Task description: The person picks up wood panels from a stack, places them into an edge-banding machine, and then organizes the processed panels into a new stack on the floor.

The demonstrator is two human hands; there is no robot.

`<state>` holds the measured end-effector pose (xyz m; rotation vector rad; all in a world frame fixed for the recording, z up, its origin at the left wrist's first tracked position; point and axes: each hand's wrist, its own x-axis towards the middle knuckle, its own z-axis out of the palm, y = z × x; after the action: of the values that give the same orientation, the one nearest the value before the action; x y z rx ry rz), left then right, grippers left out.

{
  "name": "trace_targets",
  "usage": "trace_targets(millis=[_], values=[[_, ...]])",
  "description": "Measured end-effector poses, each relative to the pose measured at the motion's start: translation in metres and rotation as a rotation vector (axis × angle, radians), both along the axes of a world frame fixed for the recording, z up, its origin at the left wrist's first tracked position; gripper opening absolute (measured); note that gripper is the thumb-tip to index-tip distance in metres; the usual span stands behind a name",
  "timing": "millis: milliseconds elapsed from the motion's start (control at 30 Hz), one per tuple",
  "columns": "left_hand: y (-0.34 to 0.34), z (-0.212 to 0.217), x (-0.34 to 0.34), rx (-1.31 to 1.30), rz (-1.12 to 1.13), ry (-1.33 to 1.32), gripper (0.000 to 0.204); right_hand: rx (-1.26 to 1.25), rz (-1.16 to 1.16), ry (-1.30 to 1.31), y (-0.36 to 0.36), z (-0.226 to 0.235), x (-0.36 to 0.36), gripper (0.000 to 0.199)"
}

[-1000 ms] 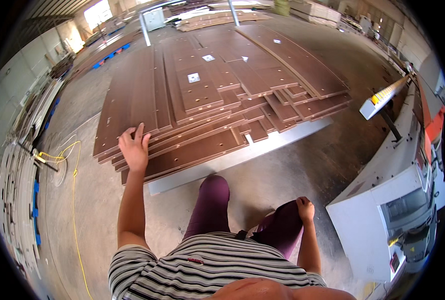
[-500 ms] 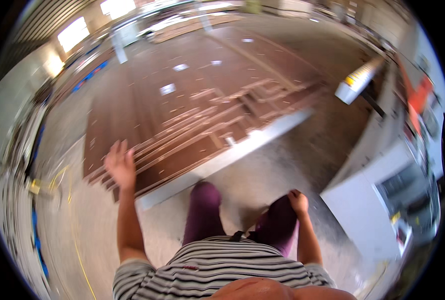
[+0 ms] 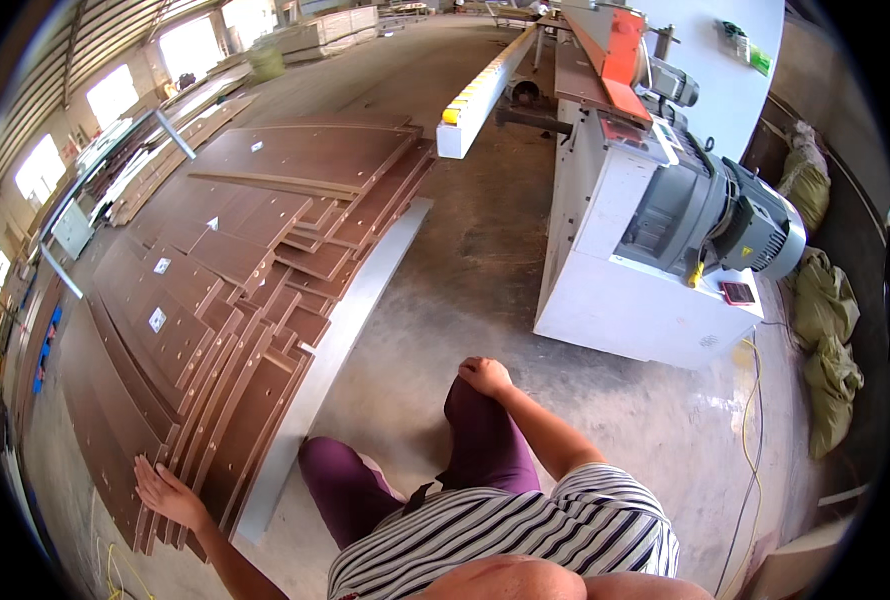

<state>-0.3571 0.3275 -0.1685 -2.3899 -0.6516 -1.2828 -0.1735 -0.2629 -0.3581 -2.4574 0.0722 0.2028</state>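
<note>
My left hand [image 3: 168, 495] lies with fingers stretched out on the near-left corner of a stack of brown boards [image 3: 240, 225]. It rests against the ends of several narrow board strips [image 3: 220, 425] and grasps nothing. My right hand [image 3: 486, 376] lies draped over my bent right knee, its fingers extended across the purple trousers [image 3: 485, 435]. The boards differ in length, so their ends step back unevenly, and small pale marks dot their edges. A few white labels [image 3: 157, 320] lie on the top panels.
A pale beam [image 3: 350, 320] runs along the stack's right side. To the right stands a white machine [image 3: 630, 305] with grey motors [image 3: 755, 220] and an orange guard [image 3: 622, 50]; a phone-like object [image 3: 738, 293] lies on it. Green sacks [image 3: 825, 300] and a yellow cable [image 3: 750, 440] are beyond.
The view has swung to the right, bringing more of the machine into sight. My left hand, raised at the stack's corner before, now lies on the boards. My right hand stays on my knee.
</note>
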Motion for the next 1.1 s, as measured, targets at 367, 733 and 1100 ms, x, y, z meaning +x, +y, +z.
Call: trace_targets(millis=[367, 733, 1100], values=[[-0.005, -0.003, 0.001, 0.036, 0.049, 0.010, 0.038, 0.159, 0.022, -0.069, -0.017, -0.015, 0.013, 0.033], [-0.007, -0.004, 0.010, -0.027, -0.057, -0.013, 0.037, 1.345, -0.206, -0.579, -0.197, 0.174, 0.063, 0.035], [-0.263, 0.059, 0.131, -1.402, -1.392, 0.307, 0.036, 1.649, -0.056, -0.772, -0.266, 0.311, 0.047, 0.046]])
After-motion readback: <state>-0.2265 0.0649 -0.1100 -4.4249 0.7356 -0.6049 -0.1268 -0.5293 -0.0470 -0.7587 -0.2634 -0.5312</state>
